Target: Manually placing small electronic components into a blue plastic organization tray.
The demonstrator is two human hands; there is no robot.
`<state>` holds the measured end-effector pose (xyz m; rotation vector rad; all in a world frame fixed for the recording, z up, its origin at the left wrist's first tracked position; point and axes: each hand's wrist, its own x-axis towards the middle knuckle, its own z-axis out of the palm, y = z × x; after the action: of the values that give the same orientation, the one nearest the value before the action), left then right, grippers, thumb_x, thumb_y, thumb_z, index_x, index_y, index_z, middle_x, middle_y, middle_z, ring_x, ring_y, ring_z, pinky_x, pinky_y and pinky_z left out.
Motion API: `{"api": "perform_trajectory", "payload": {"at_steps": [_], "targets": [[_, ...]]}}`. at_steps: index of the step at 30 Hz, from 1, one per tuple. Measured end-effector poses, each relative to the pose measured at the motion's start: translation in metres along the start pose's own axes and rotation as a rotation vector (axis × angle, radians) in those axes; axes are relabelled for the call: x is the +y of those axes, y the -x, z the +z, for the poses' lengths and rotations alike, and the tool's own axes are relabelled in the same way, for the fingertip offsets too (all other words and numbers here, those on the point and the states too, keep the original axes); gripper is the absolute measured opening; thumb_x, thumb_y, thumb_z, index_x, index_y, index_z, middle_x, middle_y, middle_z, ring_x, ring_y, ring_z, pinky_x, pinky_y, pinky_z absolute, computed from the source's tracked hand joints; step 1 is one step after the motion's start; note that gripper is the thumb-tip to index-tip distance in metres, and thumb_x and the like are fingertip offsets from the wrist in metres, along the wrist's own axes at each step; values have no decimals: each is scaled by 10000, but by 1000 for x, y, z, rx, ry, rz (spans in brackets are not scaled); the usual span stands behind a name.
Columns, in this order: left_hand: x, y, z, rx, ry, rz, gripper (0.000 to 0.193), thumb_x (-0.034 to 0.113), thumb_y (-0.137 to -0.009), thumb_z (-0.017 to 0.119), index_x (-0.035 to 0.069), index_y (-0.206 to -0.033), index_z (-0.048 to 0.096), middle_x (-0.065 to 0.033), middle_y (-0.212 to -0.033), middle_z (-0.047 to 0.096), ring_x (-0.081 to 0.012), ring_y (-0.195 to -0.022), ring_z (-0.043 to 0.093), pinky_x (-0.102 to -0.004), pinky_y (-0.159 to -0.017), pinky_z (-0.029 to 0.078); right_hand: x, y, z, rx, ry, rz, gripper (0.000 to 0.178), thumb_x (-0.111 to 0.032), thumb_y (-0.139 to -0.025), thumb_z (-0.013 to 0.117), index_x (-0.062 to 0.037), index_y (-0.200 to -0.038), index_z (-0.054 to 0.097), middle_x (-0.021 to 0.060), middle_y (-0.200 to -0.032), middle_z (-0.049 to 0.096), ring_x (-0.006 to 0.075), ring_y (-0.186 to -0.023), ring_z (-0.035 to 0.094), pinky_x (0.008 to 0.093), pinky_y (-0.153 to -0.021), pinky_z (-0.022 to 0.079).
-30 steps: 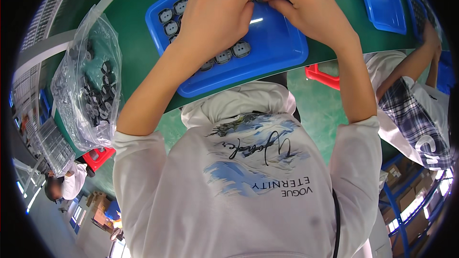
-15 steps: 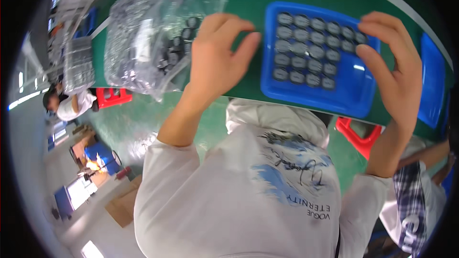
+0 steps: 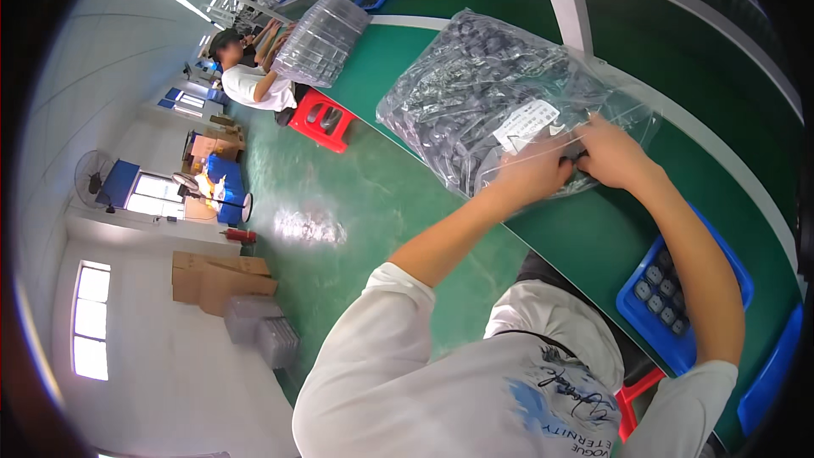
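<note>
A clear plastic bag [image 3: 509, 72] of dark parts [image 3: 449, 114] is laid on the green bench [image 3: 568, 244], left of the blue plastic tray [image 3: 653, 336], presumably for easy reach. Its right end is met by the left hand [image 3: 536, 171] and right hand [image 3: 614, 154]; through creased film, neither grip's state can be told.

The left forearm [image 3: 458, 236] slants from the lower centre of the frame toward the upper right; the right forearm [image 3: 697, 259] runs steeply along the right side, angled inward at its upper end. The left hand [image 3: 532, 171] and right hand [image 3: 616, 153] lie close together, right of centre — fingers [image 3: 596, 133] bent, exact grip indistinct.
</note>
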<state>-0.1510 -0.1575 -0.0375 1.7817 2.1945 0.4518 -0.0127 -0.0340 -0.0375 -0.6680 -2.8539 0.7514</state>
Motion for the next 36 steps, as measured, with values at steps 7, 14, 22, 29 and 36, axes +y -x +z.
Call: {"api": "perform_trajectory", "payload": {"at_steps": [7, 14, 22, 29, 36], "targets": [[-4, -9, -6, 35, 66, 118, 354, 226, -843, 639, 71, -1160, 614, -185, -1036, 651, -407, -1013, 605, -502, -902, 469, 33, 2, -11, 164, -96, -56, 290, -85, -806, 626, -54, -1094, 610, 220, -1123, 582, 421, -1026, 606, 476, -873, 500], [9, -14, 12, 87, 11, 293, 393, 229, -848, 652, 116, -1220, 591, -183, -1038, 659, -396, -1034, 614, -530, -896, 460, 24, -51, 5, 189, 217, 149, 382, -181, -868, 601, -129, -1242, 544, 208, -1164, 575, 436, -986, 624, 520, -835, 516], [11, -2, -3, -102, 127, 196, 346, 158, -896, 583, 134, -1241, 596, -177, -1103, 653, -398, -1053, 603, -518, -914, 474, 28, -37, 2, 95, 41, -38, 296, -163, -879, 627, -78, -1158, 577, 205, -1098, 556, 421, -987, 607, 501, -828, 515], [29, 26, -8, 166, 413, 385, 333, 95, -845, 653, 98, -1176, 615, -143, -1068, 612, -356, -1017, 560, -438, -905, 462, 17, 15, -29, 210, -239, -180, 210, -97, -797, 710, -15, -963, 609, 164, -888, 599, 325, -823, 626, 401, -718, 510], [49, 56, 35, 104, 231, 471, 286, 58, -770, 650, 75, -1054, 670, -135, -939, 581, -340, -947, 548, -432, -834, 461, 11, 124, -60, 148, -1328, 297, 160, -109, -873, 642, -53, -995, 555, 45, -779, 566, 120, -578, 554, 249, -507, 466]]}}
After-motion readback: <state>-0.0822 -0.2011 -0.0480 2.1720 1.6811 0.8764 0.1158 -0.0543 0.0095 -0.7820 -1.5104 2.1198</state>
